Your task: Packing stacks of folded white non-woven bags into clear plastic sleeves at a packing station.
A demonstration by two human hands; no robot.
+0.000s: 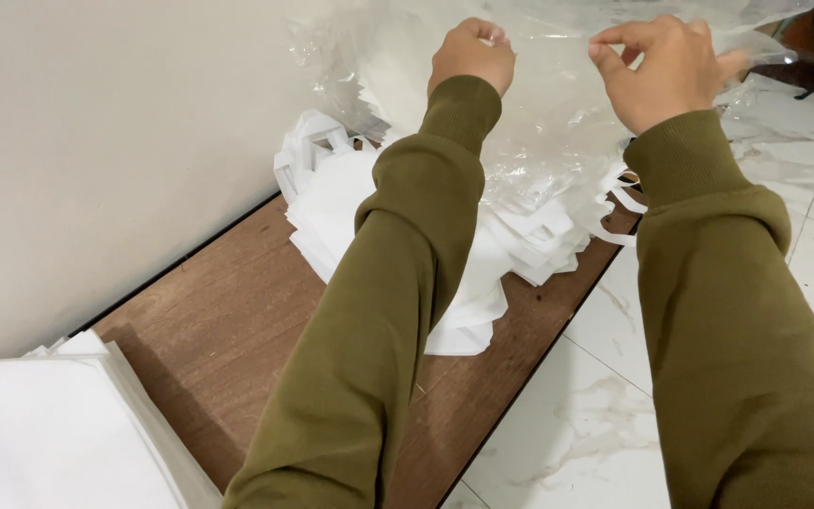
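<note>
Both hands up at the far end, pinching the top edge of a clear plastic bag (539,123): left hand (471,55) clenched on it, right hand (663,71) gripping with fingertips. Underneath, messy white sheets (369,207) on the brown table (228,311). Neat white stack (58,424) near left.
</note>
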